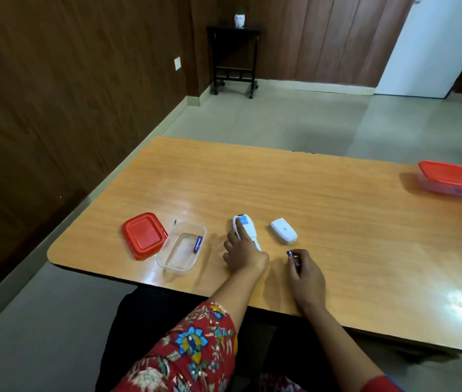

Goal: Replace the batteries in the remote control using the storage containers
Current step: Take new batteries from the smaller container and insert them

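Left of the white plastic remote control (pixel 244 231): a red square plastic lid (pixel 143 236) and a blue cylindrical battery (pixel 198 244). Right: a dark purple battery (pixel 291 254). Beneath: tan wood-grain tabletop (pixel 309 193). Nearer: red floral-patterned sleeve (pixel 195 349).
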